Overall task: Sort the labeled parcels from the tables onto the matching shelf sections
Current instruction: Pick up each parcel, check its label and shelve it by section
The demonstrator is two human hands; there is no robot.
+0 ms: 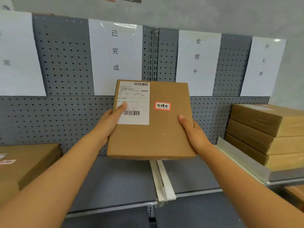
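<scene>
Both hands, left hand [113, 119] and right hand [193, 130], grip the parcel [151, 125] by its sides, tag [162, 106] upward for reading, above the divider [162, 178] before the matching sign [197, 56].

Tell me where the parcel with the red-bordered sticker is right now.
The parcel is mid-frame in the head view, held above the shelf by the left hand and right hand, over the white divider.

head-worn view, facing forward and down; close to shelf [115, 181], pegboard [65, 63] behind
</scene>
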